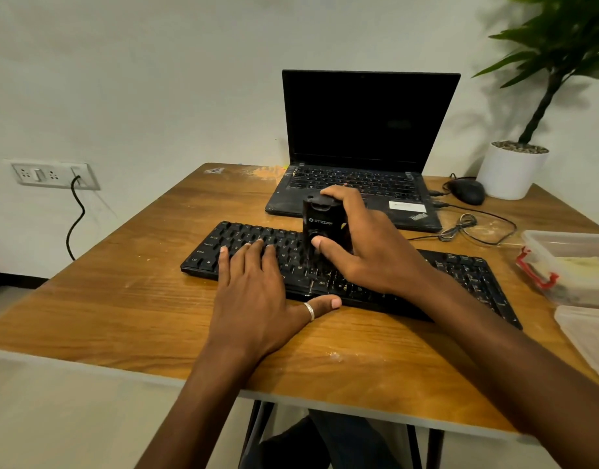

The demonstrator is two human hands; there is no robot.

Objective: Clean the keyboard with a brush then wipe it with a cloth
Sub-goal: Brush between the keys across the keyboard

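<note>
Gripping the black brush (323, 225) upright, the right hand (369, 245) curls its fingers over the top and sets its thumb on the front face. The brush's lower end meets the keys at the keyboard's centre.

The keyboard (467, 275) lies across the middle of the wooden table (122, 299). The left hand (257, 292) rests flat on its 9 o'clock half, fingers straight, grasping nothing.

At 12 o'clock stands an open laptop (365, 130) with a dark screen, and at 2 o'clock a mouse (467, 191). A clear container (568, 258) sits at 3 o'clock. The pale sheet (589, 336) at 4 o'clock is possibly the cloth; the edge distortion prevents confirmation.
</note>
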